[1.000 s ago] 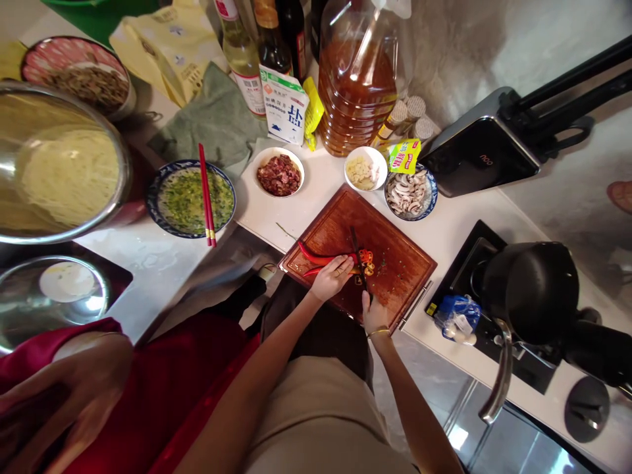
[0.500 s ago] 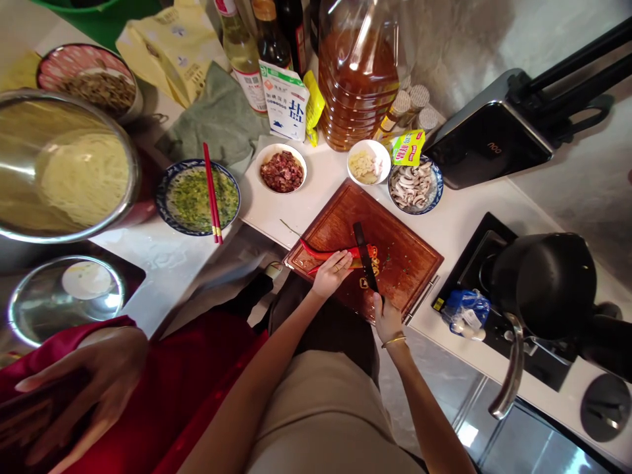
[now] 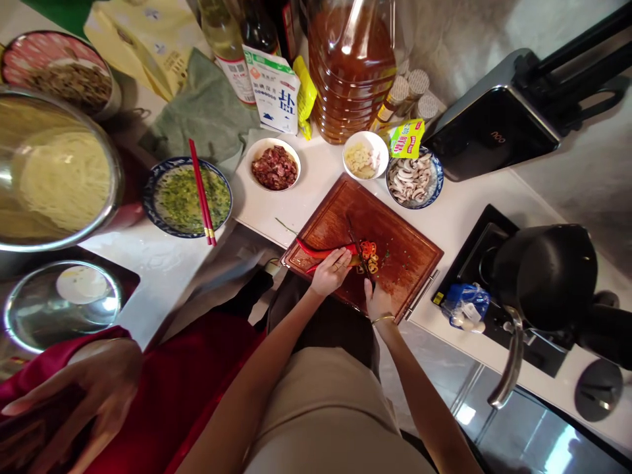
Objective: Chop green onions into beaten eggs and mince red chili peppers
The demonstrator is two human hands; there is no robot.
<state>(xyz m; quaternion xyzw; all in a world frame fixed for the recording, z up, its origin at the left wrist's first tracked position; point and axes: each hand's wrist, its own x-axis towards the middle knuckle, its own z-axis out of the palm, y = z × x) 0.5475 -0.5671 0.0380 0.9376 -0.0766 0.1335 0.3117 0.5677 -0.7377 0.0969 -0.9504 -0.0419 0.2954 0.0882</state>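
Note:
My left hand presses long red chili peppers against a wooden cutting board, its fingers closed over them. One green stem hangs past the board's left edge. In my right hand is the handle of a dark kitchen knife, its blade seen nearly edge-on, right beside the left fingertips. Red and yellowish chili rings lie just right of the blade. Where the blade meets the peppers is hard to make out.
Behind the board stand bowls of chopped meat, garlic and sliced mushrooms. Red chopsticks rest across a bowl of green mixture. A black pot is at right; another person's hand is at lower left.
The knife has turned from showing its flat side to nearly edge-on, and has moved slightly left. More chili rings are visible beside it. The whole view has shifted a little.

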